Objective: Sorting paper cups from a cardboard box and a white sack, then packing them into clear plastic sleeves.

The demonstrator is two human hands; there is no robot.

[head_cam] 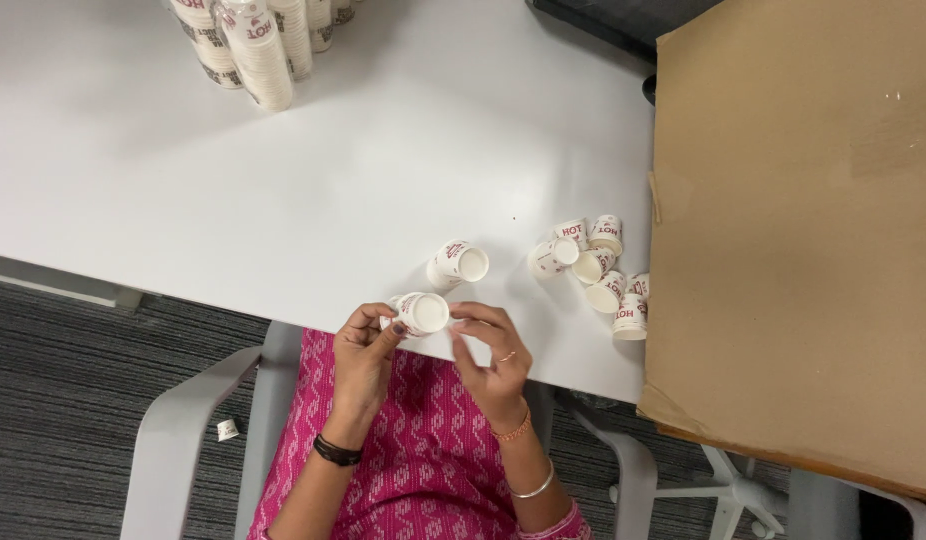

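- Head view looks down on your two hands at the near edge of a white table (313, 180).
- Your left hand (365, 352) is closed around a small paper cup (421, 313), fingers curled on its side, thumb near the rim.
- The cup lies tilted on its side in that grip, its open white mouth facing up toward the camera, right over the table edge.
- Your right hand (491, 355) is half-curled just beside the cup; its fingertips (461, 325) reach the rim, though whether they pinch it you cannot tell from this angle.
- A ring shows on that hand, bangles on the wrist; a dark band sits on your left wrist.
- A second cup (458, 264) lies on its side on the table, just beyond the held one and apart from it.
- A loose cluster of cups (595, 270) lies further to your right, some tipped over, some mouth down, touching one another beside a brown cardboard sheet (793, 230).
- Tall stacks of cups (253, 45) stand at the far edge of the table, well apart from your hands.
- One stray cup (227, 430) lies on the grey carpet beside your chair's armrest (178, 430).
- Your lap in pink patterned cloth (423, 450) fills the space under the hands.
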